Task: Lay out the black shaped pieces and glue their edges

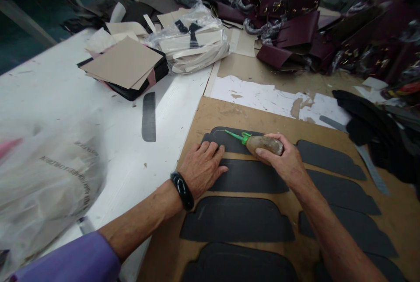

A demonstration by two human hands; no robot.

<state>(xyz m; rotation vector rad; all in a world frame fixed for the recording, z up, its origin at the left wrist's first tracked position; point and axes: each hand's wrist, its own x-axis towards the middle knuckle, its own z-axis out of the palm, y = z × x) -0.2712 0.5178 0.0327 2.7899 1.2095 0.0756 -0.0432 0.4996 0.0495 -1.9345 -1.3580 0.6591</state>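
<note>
My right hand (pixel 282 155) is wrapped round a brownish squeeze bottle (pixel 265 145) with a green nozzle. The nozzle points left, its tip over the upper left part of a dark grey shaped panel (pixel 238 143). Fingers spread, my left hand (pixel 205 166) lies palm down across the left end of that panel and the panel below it (pixel 251 176). More dark panels of similar shape lie in two columns on a brown board (pixel 223 111). A thin line shows near the top panel's edge.
On the white table (pixel 124 159) are a dark strip (pixel 148 116), a stack of beige sheets (pixel 124 61) and plastic-wrapped pieces (pixel 193 43). Maroon bags (pixel 295 33) are piled at the back right. Black material (pixel 377 133) lies right, a plastic bag (pixel 49 172) left.
</note>
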